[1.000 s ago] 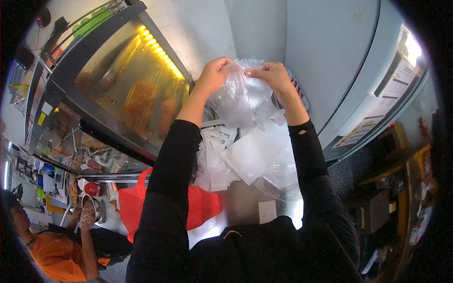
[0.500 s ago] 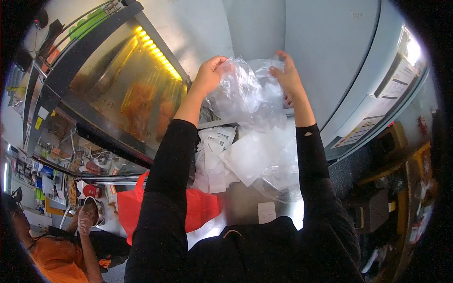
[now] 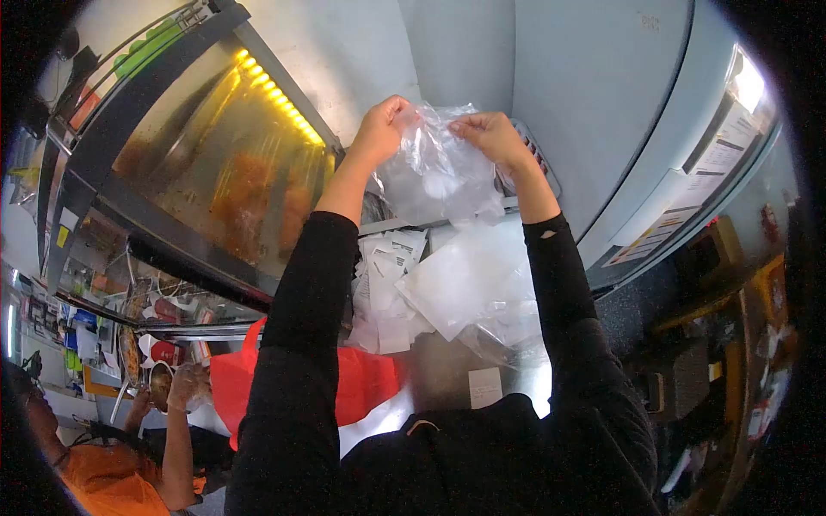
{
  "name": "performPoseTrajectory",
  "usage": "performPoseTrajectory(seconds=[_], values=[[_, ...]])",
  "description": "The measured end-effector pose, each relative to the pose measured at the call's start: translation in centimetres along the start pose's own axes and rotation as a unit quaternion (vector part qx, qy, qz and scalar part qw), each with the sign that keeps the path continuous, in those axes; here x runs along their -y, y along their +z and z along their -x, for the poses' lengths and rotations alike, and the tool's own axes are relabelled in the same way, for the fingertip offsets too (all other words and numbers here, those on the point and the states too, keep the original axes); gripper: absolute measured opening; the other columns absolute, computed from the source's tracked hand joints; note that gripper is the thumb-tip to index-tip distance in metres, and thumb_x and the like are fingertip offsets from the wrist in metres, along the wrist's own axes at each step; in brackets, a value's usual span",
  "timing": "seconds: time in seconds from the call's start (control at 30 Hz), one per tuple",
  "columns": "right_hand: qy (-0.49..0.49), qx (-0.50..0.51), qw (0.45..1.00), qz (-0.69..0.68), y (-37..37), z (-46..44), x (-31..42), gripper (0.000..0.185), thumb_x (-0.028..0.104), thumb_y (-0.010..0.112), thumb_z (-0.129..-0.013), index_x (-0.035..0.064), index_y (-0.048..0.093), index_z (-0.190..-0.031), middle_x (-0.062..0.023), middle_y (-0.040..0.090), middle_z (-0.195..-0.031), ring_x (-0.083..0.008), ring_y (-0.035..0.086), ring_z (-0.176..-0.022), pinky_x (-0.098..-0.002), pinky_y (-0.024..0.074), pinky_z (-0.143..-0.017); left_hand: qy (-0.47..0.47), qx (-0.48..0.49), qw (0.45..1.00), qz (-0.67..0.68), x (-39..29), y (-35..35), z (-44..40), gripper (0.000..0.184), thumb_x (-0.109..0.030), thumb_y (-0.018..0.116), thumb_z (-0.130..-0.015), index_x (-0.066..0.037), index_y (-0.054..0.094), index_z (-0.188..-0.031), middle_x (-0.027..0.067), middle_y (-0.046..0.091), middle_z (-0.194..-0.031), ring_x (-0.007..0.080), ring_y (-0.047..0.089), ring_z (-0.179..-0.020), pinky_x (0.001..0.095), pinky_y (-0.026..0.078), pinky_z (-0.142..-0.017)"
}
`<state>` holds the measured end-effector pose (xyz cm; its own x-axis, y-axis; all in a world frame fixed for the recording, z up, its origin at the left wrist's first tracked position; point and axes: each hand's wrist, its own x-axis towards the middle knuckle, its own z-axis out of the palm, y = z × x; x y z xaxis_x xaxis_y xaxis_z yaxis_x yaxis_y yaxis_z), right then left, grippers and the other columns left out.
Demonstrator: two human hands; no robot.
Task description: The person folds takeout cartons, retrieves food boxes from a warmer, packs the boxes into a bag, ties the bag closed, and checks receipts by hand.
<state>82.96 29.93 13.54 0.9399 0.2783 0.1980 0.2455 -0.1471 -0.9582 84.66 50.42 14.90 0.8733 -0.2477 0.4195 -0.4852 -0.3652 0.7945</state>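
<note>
A clear plastic bag (image 3: 439, 176) hangs between my hands above the back of the counter. My left hand (image 3: 381, 131) pinches its upper left edge, and my right hand (image 3: 496, 138) grips the top edge on the right with thumb and finger. Below the bag lie a stack of white sheets or flat bags (image 3: 460, 279) and some crumpled clear plastic (image 3: 499, 340). To their left are several printed paper slips (image 3: 391, 279). Under my left forearm sits a red bag (image 3: 366, 383).
A lit glass display cabinet (image 3: 215, 172) rises on the left. On the right stands a tall pale appliance (image 3: 594, 103). A small paper note (image 3: 484, 387) lies near my body. At lower left, a person in orange (image 3: 107, 477) works with a bowl (image 3: 161, 383).
My right hand has moved left and down and now grips the bag's edge beside my left hand. At lower left, the other person's gloved hand has shifted right, away from the bowl.
</note>
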Motion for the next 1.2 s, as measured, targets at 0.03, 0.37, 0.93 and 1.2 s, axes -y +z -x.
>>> performPoseTrajectory(seconds=[0.03, 0.37, 0.93, 1.2], values=[[0.016, -0.014, 0.999, -0.046, -0.4, 0.0, -0.5, 0.027, 0.018, 0.061, -0.079, -0.0028, 0.06, -0.096, -0.004, 0.059, -0.086, -0.0109, 0.051, -0.082, -0.0251, 0.0401, -0.076, -0.005, -0.005, 1.0, 0.012, 0.5, 0.0, -0.2, 0.014, -0.013, 0.054, -0.083, 0.0, 0.055, -0.088, 0.0007, 0.056, -0.072, 0.0072, 0.046, -0.065, 0.0226, 0.039, -0.06], [-0.061, -0.187, 0.977, -0.086, -3.0, -0.8, -4.8, 0.013, 0.006, 0.053, -0.081, 0.0033, 0.058, -0.093, -0.0066, 0.057, -0.095, -0.011, 0.05, -0.087, -0.0218, 0.0377, -0.08, -0.027, -0.007, 0.998, -0.058, 2.9, 1.8, -2.9, 0.015, -0.013, 0.056, -0.08, -0.004, 0.057, -0.092, 0.0069, 0.061, -0.079, 0.0139, 0.056, -0.071, 0.0263, 0.043, -0.064], [-0.14, -0.372, 0.876, 0.273, -5.2, 3.1, -3.8, 0.034, 0.014, 0.058, -0.075, 0.0091, 0.056, -0.108, -0.0152, 0.056, -0.106, -0.0272, 0.055, -0.093, -0.033, 0.0429, -0.079, -0.013, -0.133, 0.925, -0.357, 14.9, 4.9, -5.1, 0.036, -0.029, 0.05, -0.078, -0.005, 0.049, -0.104, 0.0195, 0.051, -0.104, 0.0369, 0.048, -0.098, 0.0433, 0.041, -0.081], [-0.213, -0.186, 0.935, 0.216, -4.4, 5.9, -1.6, 0.043, 0.016, 0.068, -0.069, 0.0083, 0.056, -0.109, -0.0099, 0.056, -0.108, -0.0202, 0.051, -0.102, -0.0309, 0.0395, -0.087, -0.127, 0.357, 0.915, -0.138, 7.3, 4.9, -1.9, 0.068, -0.051, 0.065, -0.058, -0.01, 0.053, -0.112, 0.0111, 0.045, -0.124, 0.0268, 0.041, -0.114, 0.0351, 0.03, -0.094]])
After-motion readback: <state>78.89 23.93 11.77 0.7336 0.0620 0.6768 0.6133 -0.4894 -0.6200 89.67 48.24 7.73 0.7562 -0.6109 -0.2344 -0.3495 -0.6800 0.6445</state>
